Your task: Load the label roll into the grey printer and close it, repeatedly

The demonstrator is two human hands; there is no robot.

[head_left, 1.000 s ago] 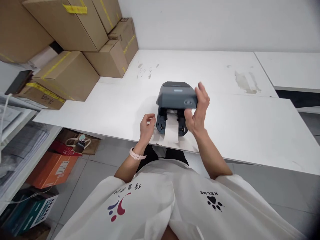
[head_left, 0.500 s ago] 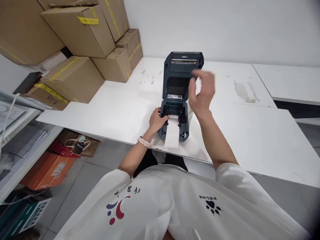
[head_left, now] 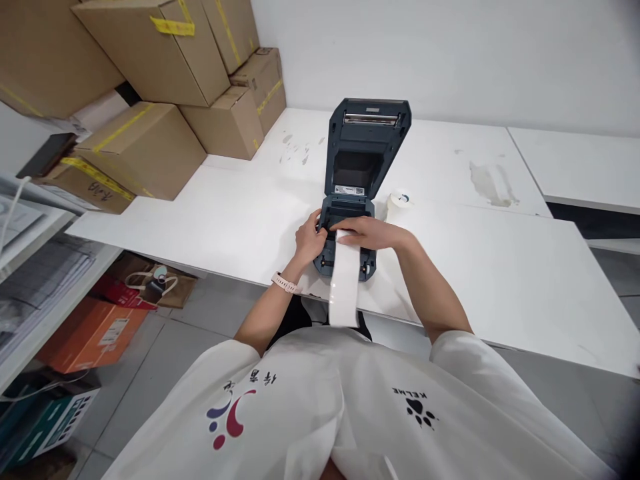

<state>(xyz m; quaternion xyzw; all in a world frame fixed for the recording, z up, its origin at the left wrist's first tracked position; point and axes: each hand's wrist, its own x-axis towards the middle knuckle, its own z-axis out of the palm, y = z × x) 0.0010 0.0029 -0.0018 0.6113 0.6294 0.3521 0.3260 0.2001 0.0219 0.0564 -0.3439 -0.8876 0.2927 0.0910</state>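
Note:
A dark label printer (head_left: 369, 150) stands on the white table with its lid tipped back. At its left rim, my left hand (head_left: 311, 239) is closed, the thumb over the edge and the fingers on the outer side. My right hand (head_left: 367, 232) reaches across the open bay with bent fingers, closed on the white label roll inside. Most of that roll is hidden under the fingers. From it a white label strip (head_left: 344, 287) runs over the printer's front toward me, past the table edge. Behind my right wrist a cream roll (head_left: 399, 201) rests on the table.
Cardboard boxes (head_left: 145, 147) are stacked at the table's left end. The white table (head_left: 480, 267) extends to the right along the wall. On the lower left are a shelf (head_left: 75, 267) holding papers, and an orange box (head_left: 93, 333) on the floor.
My right hand has come down from beside the raised lid into the printer's bay. The label strip now hangs further out toward me. My left hand keeps its place on the printer's rim.

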